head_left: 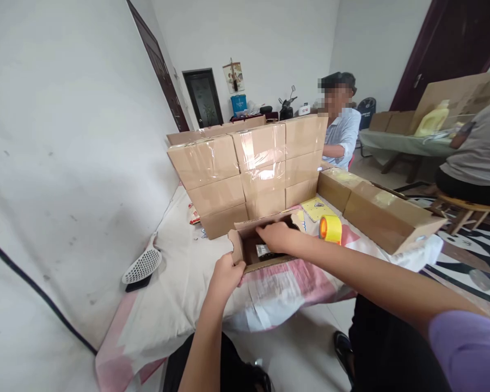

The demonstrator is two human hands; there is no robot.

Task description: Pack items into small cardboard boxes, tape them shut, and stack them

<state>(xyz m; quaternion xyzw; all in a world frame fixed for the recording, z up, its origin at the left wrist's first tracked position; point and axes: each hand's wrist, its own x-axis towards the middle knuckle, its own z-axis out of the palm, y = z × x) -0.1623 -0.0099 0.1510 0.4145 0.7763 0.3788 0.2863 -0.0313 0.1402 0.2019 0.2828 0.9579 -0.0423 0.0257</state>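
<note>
An open cardboard box [237, 247] sits near the table's front edge, its flaps raised. My left hand [226, 275] is closed on its front left corner, fingers wrapped over the rim. My right hand [281, 238] reaches down into the box from the right. Its thumb side shows near the back wall, while most of its fingers are hidden inside. Below that hand lies a small silver-and-dark packet [263, 250], only partly visible. Whether the right hand touches or holds anything cannot be seen. A yellow roll of tape [330, 228] stands to the right of the box.
Stacked taped cartons [261, 169] form a wall behind the box. More cartons [386, 209] line the table's right side. A white perforated paddle [144, 265] leans at the left against the wall. One person [343, 130] sits behind the stack, another [479, 144] on a stool at right.
</note>
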